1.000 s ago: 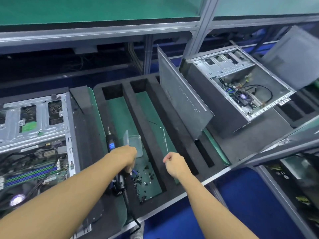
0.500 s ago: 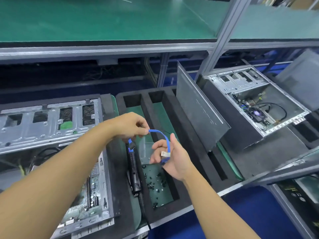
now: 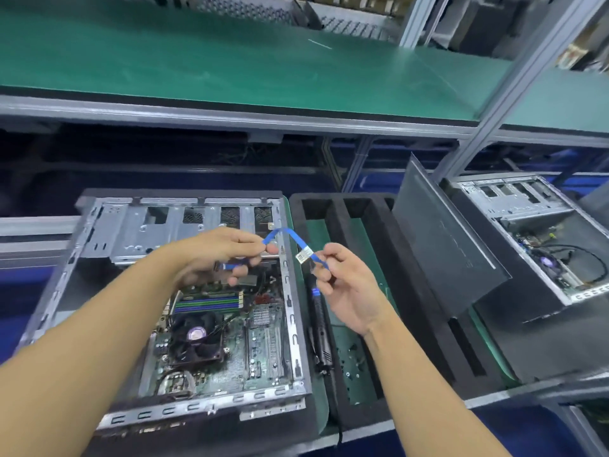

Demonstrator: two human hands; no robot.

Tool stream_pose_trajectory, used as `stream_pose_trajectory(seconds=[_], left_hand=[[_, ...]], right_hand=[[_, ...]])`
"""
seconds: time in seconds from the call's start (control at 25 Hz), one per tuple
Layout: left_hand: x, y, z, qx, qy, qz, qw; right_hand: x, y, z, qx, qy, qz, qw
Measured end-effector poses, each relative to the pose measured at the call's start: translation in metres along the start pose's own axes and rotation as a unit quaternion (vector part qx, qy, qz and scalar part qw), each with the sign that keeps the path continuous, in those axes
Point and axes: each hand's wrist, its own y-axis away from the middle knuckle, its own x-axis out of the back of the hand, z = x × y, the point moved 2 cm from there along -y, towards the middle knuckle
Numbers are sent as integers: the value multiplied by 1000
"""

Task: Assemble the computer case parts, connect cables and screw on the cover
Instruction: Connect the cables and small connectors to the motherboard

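Above the open computer case [image 3: 184,311] we hold a flat blue data cable [image 3: 286,235] between both hands, arched up in a loop. Our left hand [image 3: 217,255] has its fingers curled, thumb and forefinger pinching one stretch of the cable, whose connector end pokes out beneath the fingers. Our right hand [image 3: 346,285] pinches the other end just past a small white label [image 3: 304,255], the remaining fingers loosely bent. Inside the case lie the motherboard, a CPU fan [image 3: 196,336] and memory sticks [image 3: 208,304]. Just beside the case on its right, an electric screwdriver [image 3: 319,321] lies in a black foam tray [image 3: 408,275], with small dark screws [image 3: 349,357] scattered in its green-floored slot. A grey side panel [image 3: 445,239] leans against a second open case [image 3: 540,245] further right.
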Motion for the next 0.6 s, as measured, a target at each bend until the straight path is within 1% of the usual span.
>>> stream_pose_trajectory(seconds=[0.08, 0.16, 0.24, 0.28, 0.36, 0.48, 0.52, 0.6], left_hand=[[9, 12, -16, 6, 17, -7, 1000], [10, 22, -28, 2, -11, -1, 1000], [15, 28, -37, -7, -25, 45, 999], [17, 31, -41, -10, -10, 75, 997], [22, 35, -47, -27, 92, 120, 988], [32, 41, -48, -61, 287, 128, 947], [37, 44, -47, -63, 323, 122, 936], [42, 51, -46, -54, 358, 100, 927]], right_hand=[[-19, -3, 10, 23, 14, -1, 1000], [-39, -6, 21, 32, 32, -20, 999], [-57, -9, 33, 38, 40, -37, 998], [-64, -9, 38, 42, 40, -41, 997], [-73, -10, 50, 41, 39, -43, 997], [-75, -8, 64, 27, 49, -25, 998], [-76, -8, 68, 24, 53, -14, 998], [-76, -9, 75, 24, 43, 9, 999]])
